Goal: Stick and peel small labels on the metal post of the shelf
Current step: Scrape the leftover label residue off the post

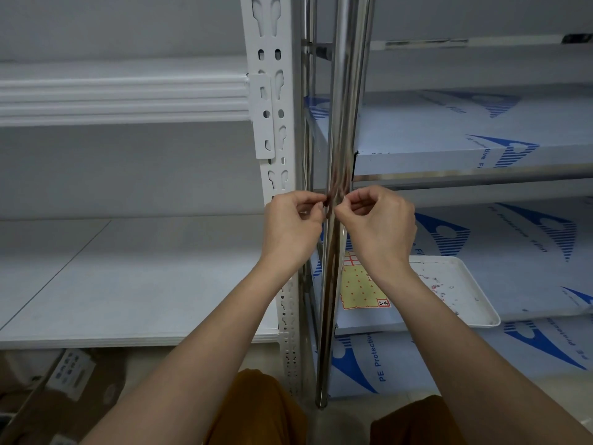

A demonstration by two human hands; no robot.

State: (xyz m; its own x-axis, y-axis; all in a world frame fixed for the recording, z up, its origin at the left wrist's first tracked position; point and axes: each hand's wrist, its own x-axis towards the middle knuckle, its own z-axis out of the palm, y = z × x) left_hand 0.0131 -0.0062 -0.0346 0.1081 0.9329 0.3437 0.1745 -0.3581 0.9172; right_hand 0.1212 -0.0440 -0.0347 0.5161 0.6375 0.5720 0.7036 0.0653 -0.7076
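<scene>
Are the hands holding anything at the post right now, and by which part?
Both the left hand and right hand pinch at the front of the shiny metal post. Any label between the fingertips is too small to tell.

light: soft, even — faint shadows | glare: metal post [348, 91] | edges: wide-angle bowing — slightly soft

White slotted shelving [128, 101] left; grey wall [112, 27]; cardboard box [64, 396] below.

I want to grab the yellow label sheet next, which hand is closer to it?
Right. The right hand is at the shiny metal post, directly above the yellow label sheet, its wrist overlapping the sheet's corner. The left hand is across the post.
</scene>
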